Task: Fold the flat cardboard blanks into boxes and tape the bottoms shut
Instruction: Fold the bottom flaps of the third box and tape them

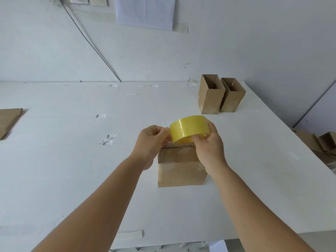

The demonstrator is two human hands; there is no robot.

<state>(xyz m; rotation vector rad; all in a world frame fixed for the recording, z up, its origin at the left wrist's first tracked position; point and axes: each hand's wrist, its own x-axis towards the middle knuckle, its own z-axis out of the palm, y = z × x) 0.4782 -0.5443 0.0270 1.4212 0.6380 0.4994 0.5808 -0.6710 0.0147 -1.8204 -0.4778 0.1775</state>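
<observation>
A: Your right hand (pixel 209 144) has the yellow tape roll (pixel 189 128), fingers wrapped over its far side and the thumb hooked into the core from below, holding it just above the box (pixel 181 166).

B: And your left hand (pixel 151 140) is right beside the roll, on its left, thumb and fingertips pinched together against the roll's edge. You look to be nipping the tape's loose end there, though the end itself is too thin to make out.

A: The box stands on the white table (pixel 72 160), directly under the roll. Its upward face shows the flaps closed, with a seam line along the far edge and glossy clear tape already running across the cardboard and down the near side.

B: Beyond the box and to its right, two finished boxes (pixel 221 96) stand open-topped, touching side by side near the table's far edge.

A: Well to the box's left, a flat cardboard blank (pixel 8 121) lies at the table's edge, cut off by the frame.

B: To the right of the box, off the table, a heap of cardboard (pixel 320 142) sits lower down. Behind the box, a dark cable (pixel 87 39) slants across the wall.
</observation>
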